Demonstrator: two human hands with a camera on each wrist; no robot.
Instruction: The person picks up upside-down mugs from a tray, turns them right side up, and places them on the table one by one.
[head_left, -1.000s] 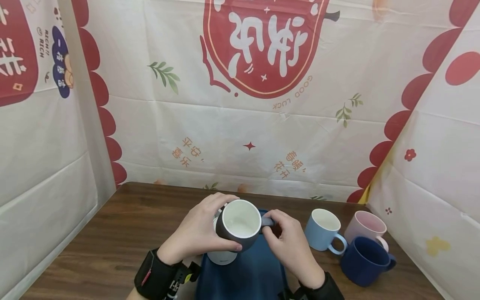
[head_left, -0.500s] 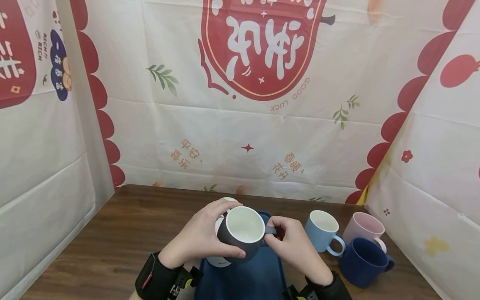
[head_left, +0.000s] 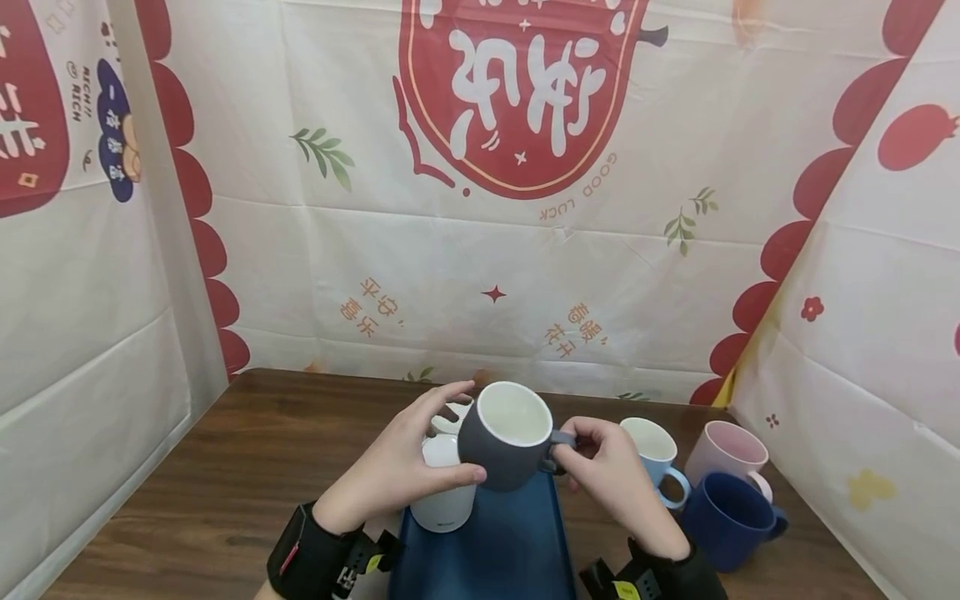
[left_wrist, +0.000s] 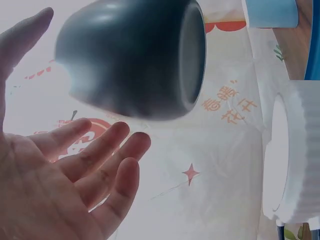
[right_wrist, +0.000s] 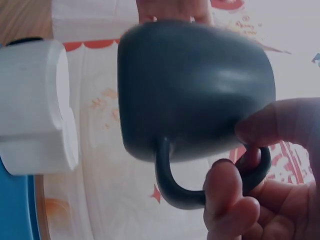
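Observation:
A dark grey mug (head_left: 508, 437) with a white inside hangs tilted above the blue tray (head_left: 495, 550). My right hand (head_left: 600, 467) pinches its handle (right_wrist: 175, 192) between thumb and fingers. My left hand (head_left: 405, 458) stays just left of the mug with its fingers spread. In the left wrist view the palm (left_wrist: 60, 180) is clear of the mug's body (left_wrist: 130, 55). Under the left hand a white ribbed cup (head_left: 444, 492) stands on the tray's left part; it also shows in both wrist views (left_wrist: 295, 155) (right_wrist: 32, 105).
Three mugs stand on the wooden table (head_left: 247, 467) to the right of the tray: light blue (head_left: 654, 450), pink (head_left: 727, 454) and navy (head_left: 723, 521). Printed cloth walls (head_left: 495, 250) close in the table at the back and on both sides.
The grey mug has risen and shifted right with my right hand on its handle. My left hand, which cupped the mug's body before, has opened and come off it.

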